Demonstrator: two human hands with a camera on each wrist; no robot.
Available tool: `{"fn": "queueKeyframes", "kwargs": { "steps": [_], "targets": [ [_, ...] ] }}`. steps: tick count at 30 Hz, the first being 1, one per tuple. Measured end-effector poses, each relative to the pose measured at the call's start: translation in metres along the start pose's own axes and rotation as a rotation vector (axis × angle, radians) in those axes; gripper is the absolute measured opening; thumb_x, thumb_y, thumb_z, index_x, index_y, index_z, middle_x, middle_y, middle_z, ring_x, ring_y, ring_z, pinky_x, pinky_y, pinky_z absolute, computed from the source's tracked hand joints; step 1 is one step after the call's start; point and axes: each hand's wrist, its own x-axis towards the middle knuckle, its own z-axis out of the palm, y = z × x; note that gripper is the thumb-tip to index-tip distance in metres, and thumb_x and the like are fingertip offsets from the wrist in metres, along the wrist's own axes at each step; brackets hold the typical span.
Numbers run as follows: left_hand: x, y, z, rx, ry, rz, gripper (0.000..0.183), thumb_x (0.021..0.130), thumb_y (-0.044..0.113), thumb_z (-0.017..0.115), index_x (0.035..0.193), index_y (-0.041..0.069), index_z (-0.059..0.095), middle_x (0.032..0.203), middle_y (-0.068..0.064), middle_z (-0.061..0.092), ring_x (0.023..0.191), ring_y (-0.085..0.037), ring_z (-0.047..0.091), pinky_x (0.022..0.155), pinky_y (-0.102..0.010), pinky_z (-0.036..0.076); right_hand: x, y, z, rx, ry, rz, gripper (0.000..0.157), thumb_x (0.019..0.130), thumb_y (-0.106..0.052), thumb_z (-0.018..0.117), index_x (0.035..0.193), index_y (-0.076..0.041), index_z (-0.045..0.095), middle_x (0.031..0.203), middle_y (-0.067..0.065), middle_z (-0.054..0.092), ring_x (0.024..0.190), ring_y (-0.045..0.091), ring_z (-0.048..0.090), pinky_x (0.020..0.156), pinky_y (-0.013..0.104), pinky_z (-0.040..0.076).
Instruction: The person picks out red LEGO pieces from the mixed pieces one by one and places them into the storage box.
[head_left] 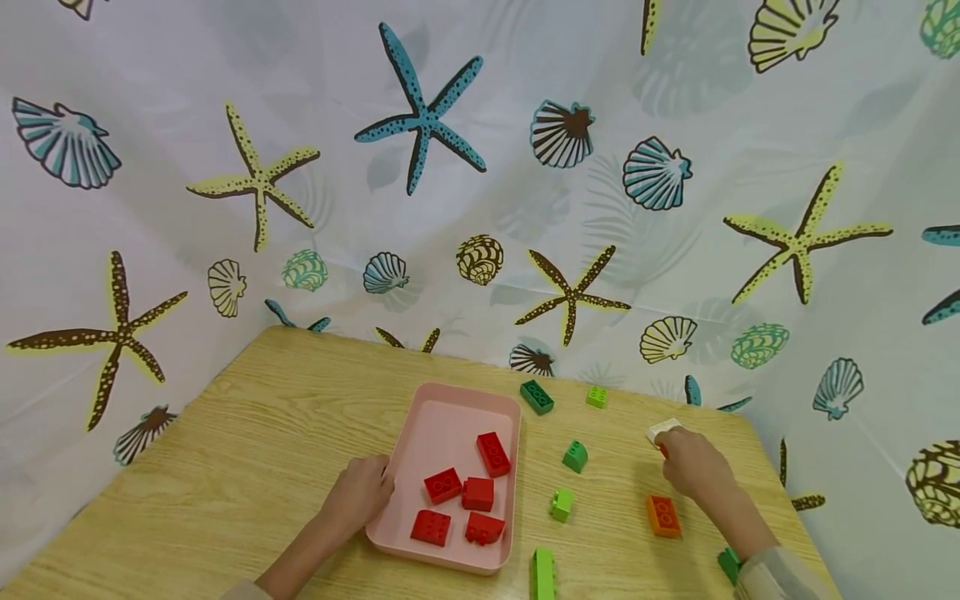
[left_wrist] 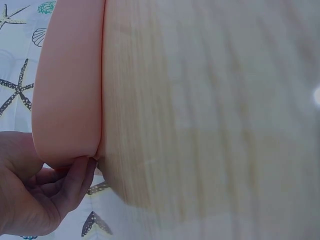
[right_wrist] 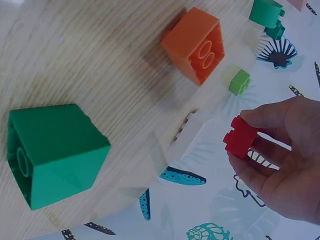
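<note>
A pink tray stands on the wooden table with several red bricks in its near half. My left hand grips the tray's left wall; the left wrist view has its fingers curled against the tray's lower edge. Over the right side of the table, my right hand pinches a small red toy brick between thumb and fingers. Just beyond that hand lies a white brick. An orange brick sits nearer to me, and a dark green brick is partly hidden by the right forearm in the head view.
Right of the tray lie green bricks: a dark green one and a light green one at the back, a rounded one, a small light one and a long one in front. A seashell-patterned cloth hangs behind.
</note>
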Motion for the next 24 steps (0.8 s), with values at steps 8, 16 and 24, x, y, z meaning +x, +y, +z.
{"fn": "queueKeyframes", "kwargs": {
  "steps": [8, 16, 24],
  "targets": [
    [-0.001, -0.001, 0.0, -0.003, -0.001, 0.003, 0.022, 0.089, -0.001, 0.063, 0.071, 0.008, 0.054, 0.062, 0.0, 0.047, 0.057, -0.014, 0.047, 0.049, -0.029, 0.04, -0.001, -0.025, -0.004, 0.028, 0.141, -0.143, 0.024, 0.079, 0.015, 0.065, 0.102, 0.008, 0.069, 0.102, 0.024, 0.066, 0.088, 0.039, 0.065, 0.075, 0.049, 0.055],
    [-0.002, 0.0, 0.0, -0.01, -0.005, 0.002, 0.02, 0.089, -0.001, 0.063, 0.073, 0.007, 0.055, 0.062, 0.0, 0.048, 0.057, -0.013, 0.047, 0.049, -0.029, 0.041, 0.002, -0.039, -0.008, 0.049, 0.189, -0.181, 0.022, 0.079, 0.013, 0.068, 0.1, 0.007, 0.07, 0.099, 0.021, 0.067, 0.085, 0.036, 0.066, 0.075, 0.047, 0.055],
    [-0.002, 0.001, -0.001, 0.01, 0.018, 0.017, 0.023, 0.087, -0.002, 0.063, 0.069, 0.008, 0.052, 0.061, 0.0, 0.047, 0.056, -0.015, 0.046, 0.049, -0.031, 0.04, 0.004, -0.051, -0.013, 0.069, 0.203, -0.208, 0.02, 0.079, 0.013, 0.07, 0.098, 0.004, 0.071, 0.097, 0.018, 0.067, 0.085, 0.034, 0.065, 0.075, 0.045, 0.056]
  ]
}}
